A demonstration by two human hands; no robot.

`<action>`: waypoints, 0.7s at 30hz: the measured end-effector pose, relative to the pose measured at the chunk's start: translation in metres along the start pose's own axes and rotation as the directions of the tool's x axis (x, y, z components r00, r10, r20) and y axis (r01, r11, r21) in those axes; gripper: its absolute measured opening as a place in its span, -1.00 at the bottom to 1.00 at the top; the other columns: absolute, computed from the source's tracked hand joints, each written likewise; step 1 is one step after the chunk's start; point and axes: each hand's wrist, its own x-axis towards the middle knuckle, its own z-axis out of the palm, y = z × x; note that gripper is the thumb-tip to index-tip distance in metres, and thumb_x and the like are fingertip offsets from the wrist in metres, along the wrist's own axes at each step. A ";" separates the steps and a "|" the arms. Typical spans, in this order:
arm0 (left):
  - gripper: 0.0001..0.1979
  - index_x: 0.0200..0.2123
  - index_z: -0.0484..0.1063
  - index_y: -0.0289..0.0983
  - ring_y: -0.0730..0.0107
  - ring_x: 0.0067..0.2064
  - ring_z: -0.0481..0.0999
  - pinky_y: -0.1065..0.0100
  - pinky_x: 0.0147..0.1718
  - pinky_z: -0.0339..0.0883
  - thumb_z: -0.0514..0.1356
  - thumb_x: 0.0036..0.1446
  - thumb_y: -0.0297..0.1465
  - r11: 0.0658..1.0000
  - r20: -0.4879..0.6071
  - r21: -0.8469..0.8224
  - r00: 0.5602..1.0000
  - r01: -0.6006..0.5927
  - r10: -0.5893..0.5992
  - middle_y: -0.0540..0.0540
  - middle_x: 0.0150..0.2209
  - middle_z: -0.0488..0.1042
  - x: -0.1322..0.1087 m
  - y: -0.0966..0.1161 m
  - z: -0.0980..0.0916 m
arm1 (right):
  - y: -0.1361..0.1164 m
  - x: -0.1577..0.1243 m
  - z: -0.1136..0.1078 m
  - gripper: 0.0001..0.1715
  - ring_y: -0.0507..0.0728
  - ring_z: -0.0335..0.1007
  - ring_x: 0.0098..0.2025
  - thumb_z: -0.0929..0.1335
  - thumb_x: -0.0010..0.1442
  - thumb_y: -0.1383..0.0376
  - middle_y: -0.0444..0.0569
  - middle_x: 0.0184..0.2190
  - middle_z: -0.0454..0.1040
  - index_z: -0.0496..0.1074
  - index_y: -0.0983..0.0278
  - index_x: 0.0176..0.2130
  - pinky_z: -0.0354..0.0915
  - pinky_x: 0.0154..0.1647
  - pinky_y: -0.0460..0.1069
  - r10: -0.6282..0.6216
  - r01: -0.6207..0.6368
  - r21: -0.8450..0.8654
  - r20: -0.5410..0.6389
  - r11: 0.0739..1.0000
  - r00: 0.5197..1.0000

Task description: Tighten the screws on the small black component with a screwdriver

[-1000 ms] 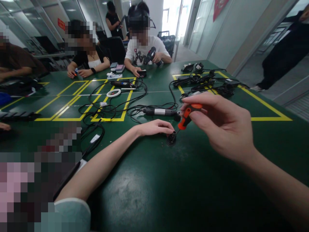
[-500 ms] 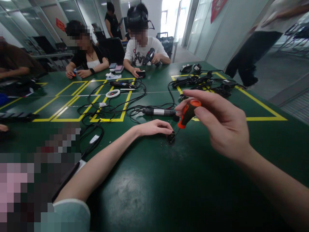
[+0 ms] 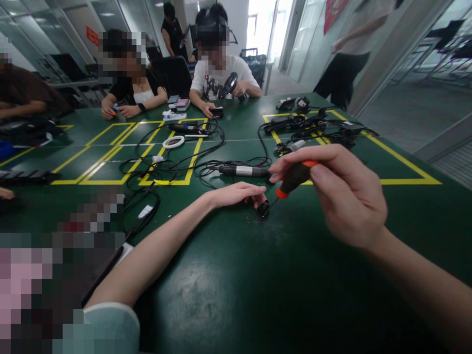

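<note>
My right hand (image 3: 346, 196) is closed around a screwdriver (image 3: 295, 178) with a black and orange handle. Its thin shaft slants down and left toward a small black cylindrical part (image 3: 263, 210) on the green table. Whether the tip touches that part is too small to tell. My left hand (image 3: 238, 194) rests low beside the part, its curled fingertips against the near side and one finger stretched out above. Part of the left fingers' grip is hidden. A few tiny specks lie on the table beside the part.
Behind my hands lies a black cylindrical tool with a silver band (image 3: 241, 170), among looped cables (image 3: 162, 162). More black cables (image 3: 313, 123) sit at back right, within yellow tape. A white tape ring (image 3: 173, 142) lies farther left. Co-workers (image 3: 224, 73) sit across the table.
My right hand and the screwdriver have shifted slightly right, and the handle has tipped lower. A finger of my left hand has lifted off the part. The person at right has moved left.
</note>
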 end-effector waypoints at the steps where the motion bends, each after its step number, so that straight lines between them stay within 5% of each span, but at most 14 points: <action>1: -0.60 -0.31 0.57 -0.31 0.42 -0.28 0.42 0.36 -0.22 0.23 0.12 0.40 -0.14 1.000 0.004 -0.001 1.000 0.004 -0.004 -0.04 -0.32 0.55 0.000 0.000 0.000 | 0.000 0.000 0.000 -0.66 0.22 0.59 -0.17 0.27 0.50 0.29 0.00 -0.14 0.63 0.61 0.07 0.02 0.49 -0.26 0.13 0.015 -0.015 0.021 0.002 1.000 1.000; 8: -0.71 -0.27 0.59 -0.30 0.38 -0.19 0.47 0.33 -0.06 0.31 0.37 0.19 -0.16 0.998 0.072 -0.062 0.997 0.004 0.000 -0.02 -0.26 0.57 -0.003 0.003 -0.001 | -0.004 0.006 -0.001 -0.79 0.21 0.51 -0.17 0.41 0.38 0.34 -0.01 -0.22 0.58 0.66 0.08 -0.10 0.45 -0.22 0.14 -0.110 0.106 -0.194 -0.009 0.975 0.994; 12: -0.72 -0.27 0.60 -0.31 0.38 -0.18 0.49 0.32 -0.02 0.33 0.39 0.17 -0.18 0.996 0.066 -0.090 0.998 0.021 -0.015 -0.02 -0.26 0.58 -0.002 0.002 -0.001 | -0.001 0.003 -0.002 -0.66 0.21 0.57 -0.14 0.32 0.45 0.33 -0.03 -0.18 0.64 0.62 0.08 0.08 0.49 -0.15 0.14 -0.017 0.017 -0.088 -0.002 0.996 1.000; 16: -0.75 -0.25 0.61 -0.31 0.40 -0.19 0.48 0.34 -0.05 0.33 0.36 0.20 -0.22 0.996 0.070 -0.085 0.998 0.009 -0.003 -0.02 -0.26 0.57 -0.002 0.000 -0.001 | 0.004 0.000 -0.004 -0.67 0.27 0.58 -0.07 0.28 0.49 0.27 -0.03 -0.13 0.65 0.64 0.03 -0.03 0.49 -0.10 0.18 0.053 -0.053 0.006 -0.016 0.999 0.998; 21: -0.76 -0.27 0.60 -0.30 0.41 -0.20 0.48 0.33 -0.04 0.33 0.36 0.19 -0.22 0.996 0.069 -0.087 0.998 0.002 0.004 -0.01 -0.27 0.56 -0.003 0.001 -0.001 | -0.001 0.006 -0.004 -0.76 0.25 0.53 -0.14 0.37 0.42 0.28 -0.01 -0.18 0.59 0.68 0.03 -0.12 0.47 -0.18 0.18 -0.073 0.071 -0.133 -0.009 0.989 0.997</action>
